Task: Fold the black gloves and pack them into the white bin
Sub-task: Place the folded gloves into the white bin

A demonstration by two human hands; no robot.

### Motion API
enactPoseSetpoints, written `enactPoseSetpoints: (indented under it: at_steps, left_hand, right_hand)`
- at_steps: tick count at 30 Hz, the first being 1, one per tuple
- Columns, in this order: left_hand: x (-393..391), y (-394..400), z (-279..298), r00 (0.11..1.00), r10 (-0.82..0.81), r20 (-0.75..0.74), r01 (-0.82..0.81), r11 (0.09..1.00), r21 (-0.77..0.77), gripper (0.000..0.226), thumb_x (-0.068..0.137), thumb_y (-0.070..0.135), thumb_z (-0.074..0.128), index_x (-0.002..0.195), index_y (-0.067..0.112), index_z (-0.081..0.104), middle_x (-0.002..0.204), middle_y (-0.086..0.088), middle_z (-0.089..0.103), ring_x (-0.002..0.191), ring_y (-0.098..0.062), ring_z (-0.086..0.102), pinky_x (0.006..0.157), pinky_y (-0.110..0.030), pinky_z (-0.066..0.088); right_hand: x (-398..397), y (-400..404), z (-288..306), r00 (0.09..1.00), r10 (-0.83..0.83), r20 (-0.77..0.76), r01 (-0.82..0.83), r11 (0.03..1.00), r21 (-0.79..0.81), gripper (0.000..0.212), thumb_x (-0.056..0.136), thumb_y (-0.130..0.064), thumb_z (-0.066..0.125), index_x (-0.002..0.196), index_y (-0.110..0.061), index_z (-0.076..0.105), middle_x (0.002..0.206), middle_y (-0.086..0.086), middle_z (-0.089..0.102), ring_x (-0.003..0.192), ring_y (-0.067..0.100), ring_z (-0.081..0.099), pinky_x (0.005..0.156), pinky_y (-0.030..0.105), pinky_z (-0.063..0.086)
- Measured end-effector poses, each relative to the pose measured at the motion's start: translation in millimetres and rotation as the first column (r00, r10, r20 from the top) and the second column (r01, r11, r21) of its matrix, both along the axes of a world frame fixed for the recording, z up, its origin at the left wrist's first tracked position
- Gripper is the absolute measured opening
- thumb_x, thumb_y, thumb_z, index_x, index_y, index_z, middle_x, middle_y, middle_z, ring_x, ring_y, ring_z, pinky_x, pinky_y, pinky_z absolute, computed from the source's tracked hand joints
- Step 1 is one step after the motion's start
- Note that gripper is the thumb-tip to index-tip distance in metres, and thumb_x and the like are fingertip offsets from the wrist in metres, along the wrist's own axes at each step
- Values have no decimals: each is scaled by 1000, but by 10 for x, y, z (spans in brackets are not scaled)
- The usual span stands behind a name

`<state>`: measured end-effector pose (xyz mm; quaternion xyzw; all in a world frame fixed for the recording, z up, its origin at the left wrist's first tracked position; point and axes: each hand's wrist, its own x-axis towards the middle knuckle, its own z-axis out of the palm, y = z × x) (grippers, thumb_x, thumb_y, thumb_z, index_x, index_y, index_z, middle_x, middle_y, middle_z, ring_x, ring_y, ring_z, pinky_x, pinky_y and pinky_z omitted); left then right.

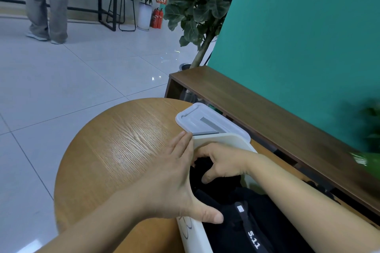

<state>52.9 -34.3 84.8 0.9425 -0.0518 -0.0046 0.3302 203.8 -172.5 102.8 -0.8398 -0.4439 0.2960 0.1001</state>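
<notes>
A round wooden table (115, 150) with a pale oak grain stands on a floor (82, 80) of light grey tiles. On the table's right part sits a white bin (218, 138), its long side running toward the viewer. Just beyond the bin's far end a white lid (197, 117) lies flat on the tabletop, reaching the table's far edge. Beside the table, to the right, a dark wooden bench (257, 109) runs along a green wall.
</notes>
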Motion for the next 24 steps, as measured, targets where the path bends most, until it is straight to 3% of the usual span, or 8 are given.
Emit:
enactPoseSetpoints:
  at_steps: [7,12,16,20,24]
  left_hand:
    - [-56,61,-32,1000,-10,11,11,1000,-27,148,53,85,67,150,24,-27,152,20,-36,132,6,-41,111,-20,-16]
    - [-107,98,-25,1000,-17,4,17,1000,-23,144,56,84,65,149,25,-28,151,18,-39,133,3,-42,108,-20,-18]
    - [-140,103,-51,1000,-6,20,7,1000,-28,145,54,87,64,149,26,-27,152,18,-38,134,3,-41,111,-24,-17]
    - [-179,112,-92,999,16,50,-14,999,-28,149,49,92,58,151,23,-26,154,16,-36,136,2,-38,116,-27,-13]
    - [-247,127,-116,997,28,74,-27,999,-20,149,48,94,55,150,23,-27,154,14,-36,136,0,-38,116,-28,-13]
  right_hand:
    - [-17,-5,85,999,-42,-33,43,999,21,53,71,-20,78,117,-37,60,122,-18,61,120,2,52,108,36,40]
    - [-69,-49,325,993,-116,-20,117,991,62,62,75,-14,78,131,-31,58,127,-17,62,120,-3,52,109,32,41]
    - [-147,-131,515,983,-184,20,179,973,144,56,76,-10,79,123,-36,62,116,-13,68,112,-3,58,107,27,40]
    - [-275,-277,646,960,-250,124,208,937,282,48,76,-12,80,112,-40,66,110,-20,69,108,-8,57,95,18,41]
    - [-409,-430,581,961,-258,96,223,934,281,41,79,-11,78,107,-39,69,105,-15,71,102,1,61,88,21,45]
